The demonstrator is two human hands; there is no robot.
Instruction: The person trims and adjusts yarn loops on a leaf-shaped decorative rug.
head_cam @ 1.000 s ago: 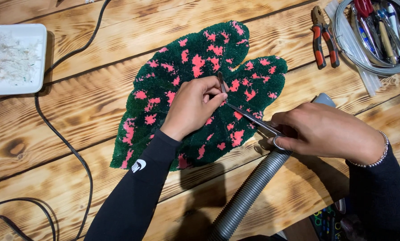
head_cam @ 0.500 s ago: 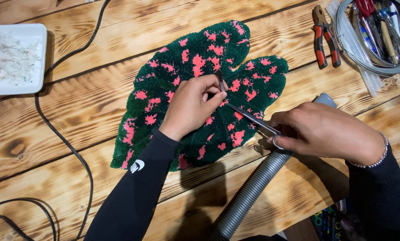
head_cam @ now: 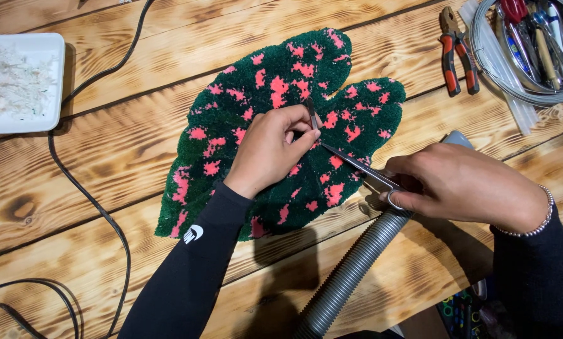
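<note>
Head view: a leaf-shaped tufted rug (head_cam: pixel 281 125) lies flat on a surface (head_cam: pixel 106 182) of burnt-grain wooden planks with dark streaks. The rug has a dense, fuzzy pile, dark green with irregular pink blotches, and a lobed outline with a notch at its upper right edge.

The left hand (head_cam: pixel 270 149) rests on the middle of the rug, fingers curled and pinched on a thin metal tool (head_cam: pixel 310 113) that stands up between thumb and forefinger. The exact kind of tool cannot be told. The left forearm, in a black sleeve, crosses the lower part of the rug.

The right hand (head_cam: pixel 463 185) sits just off the right edge of the rug, closed around the handle loops of a pair of slim steel scissors (head_cam: pixel 357 166). The blades run up and left across the pile, and their tips lie just beside the left fingertips. Whether the blades are parted or closed cannot be told. A beaded bracelet (head_cam: pixel 542 216) circles the right wrist.

A grey ribbed hose (head_cam: pixel 350 270) runs from the lower edge up under the right hand. A black cable (head_cam: pixel 87 194) curves across the left planks. A white tray (head_cam: pixel 21 81) of pale fibre scraps sits at the upper left. Pliers with red and black grips (head_cam: pixel 457 53) lie at the upper right, beside a wire coil (head_cam: pixel 520 94) ringing assorted tools.
</note>
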